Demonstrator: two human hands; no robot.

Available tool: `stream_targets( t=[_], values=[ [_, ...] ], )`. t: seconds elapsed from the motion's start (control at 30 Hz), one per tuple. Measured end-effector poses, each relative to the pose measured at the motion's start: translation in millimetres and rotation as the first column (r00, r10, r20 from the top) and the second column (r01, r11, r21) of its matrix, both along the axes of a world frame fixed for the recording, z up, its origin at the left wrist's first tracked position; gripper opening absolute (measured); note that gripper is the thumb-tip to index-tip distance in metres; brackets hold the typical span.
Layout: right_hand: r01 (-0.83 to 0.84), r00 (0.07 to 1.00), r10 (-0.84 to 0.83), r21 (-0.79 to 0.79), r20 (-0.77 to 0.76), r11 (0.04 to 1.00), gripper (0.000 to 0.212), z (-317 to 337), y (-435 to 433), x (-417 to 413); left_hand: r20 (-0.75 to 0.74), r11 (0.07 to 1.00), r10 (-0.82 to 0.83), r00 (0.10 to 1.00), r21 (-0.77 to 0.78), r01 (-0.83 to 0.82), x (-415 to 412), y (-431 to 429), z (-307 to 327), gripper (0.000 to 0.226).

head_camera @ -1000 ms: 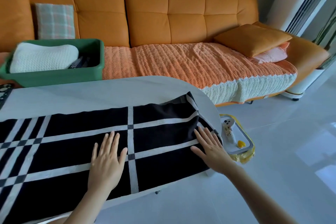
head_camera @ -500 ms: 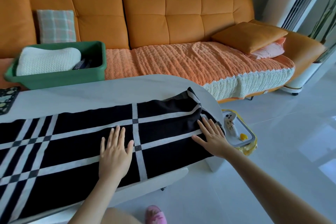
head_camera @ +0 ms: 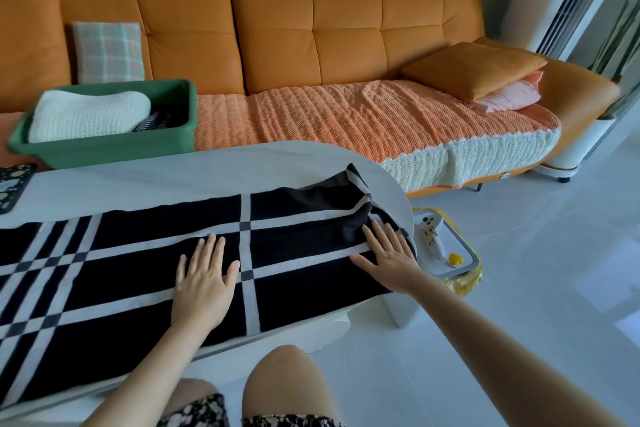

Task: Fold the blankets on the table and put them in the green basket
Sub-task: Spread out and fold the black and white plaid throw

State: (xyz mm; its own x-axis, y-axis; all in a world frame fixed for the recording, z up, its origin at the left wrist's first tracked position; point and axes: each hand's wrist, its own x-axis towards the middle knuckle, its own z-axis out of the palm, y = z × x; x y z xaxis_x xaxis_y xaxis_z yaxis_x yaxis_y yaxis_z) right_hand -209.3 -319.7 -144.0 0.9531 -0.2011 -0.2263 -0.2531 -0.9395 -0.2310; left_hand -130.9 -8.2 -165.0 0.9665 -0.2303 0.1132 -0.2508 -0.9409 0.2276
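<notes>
- Head view: the black blanket with white crossing stripes (head_camera: 121,274) lay spread in a long band along the near side of the pale counter (head_camera: 173,180). It ran from the left edge of the view to the counter's rounded right end, where its far corner was rumpled.
- My left hand (head_camera: 204,284) rested flat on the middle of the blanket, just left of a white cross stripe. Its fingers (head_camera: 211,250) were straight and a little apart, holding nothing.
- My right hand (head_camera: 391,260) lay flat on the blanket near its right end. Its fingers (head_camera: 381,236) were straight and fanned wide, with the thumb out to the left, gripping nothing.
- The green basket (head_camera: 104,149) sat on the orange sofa (head_camera: 277,45), just beyond the counter's far left edge.
- A folded white knitted blanket (head_camera: 86,114) filled the left of the basket, and a dark striped cloth (head_camera: 152,121) lay beside it on the right.
- A plaid cushion (head_camera: 109,52) leaned on the sofa back behind the basket.
- On the floor just right of the counter, a white tray (head_camera: 464,253) held a pale controller (head_camera: 431,236) and a small yellow thing (head_camera: 454,258).
</notes>
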Motion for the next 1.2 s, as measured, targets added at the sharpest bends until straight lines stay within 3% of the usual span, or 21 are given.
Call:
stream_targets(
  t=[0.17,0.23,0.33,0.4,0.53,0.7,0.87,1.1,1.2],
  values=[
    [-0.017,1.000,0.016,-0.025,-0.015,1.000,0.073,6,0,1,-0.062,0.999,-0.016,0.998,-0.032,0.014,2,2,5,0.058],
    [0.005,0.996,-0.004,-0.010,0.088,1.000,0.062,19,-8,13,-0.076,0.993,-0.016,0.997,-0.122,0.006,8,0,15,0.055],
    [0.053,0.928,-0.094,0.120,0.362,0.991,0.036,42,-29,49,-0.056,0.961,-0.033,0.998,-0.277,0.016,28,-11,34,0.047],
    [0.017,0.906,-0.103,0.207,0.411,0.978,0.034,55,-41,76,-0.024,0.947,-0.096,0.995,-0.311,0.084,48,-25,41,0.044],
    [-0.130,0.943,0.058,0.204,0.328,0.970,0.039,61,-50,127,-0.010,0.928,-0.184,0.983,-0.331,0.170,87,-59,50,0.040],
    [-0.257,0.949,0.270,-0.095,0.162,0.962,0.035,58,-45,159,-0.044,0.933,-0.260,0.965,-0.271,0.239,127,-86,44,0.041],
    [-0.255,0.956,0.278,-0.206,0.090,0.945,0.041,45,-76,168,0.009,0.913,-0.256,0.967,-0.327,0.245,140,-85,32,0.026],
    [-0.189,0.977,0.190,-0.025,0.095,0.982,0.014,44,-104,177,0.111,0.888,-0.177,0.978,-0.410,0.207,144,-85,25,0.017],
    [-0.090,0.980,0.032,0.293,0.196,0.952,0.009,47,-99,184,0.119,0.854,-0.105,0.987,-0.498,0.151,142,-88,26,0.017]
  ],
)
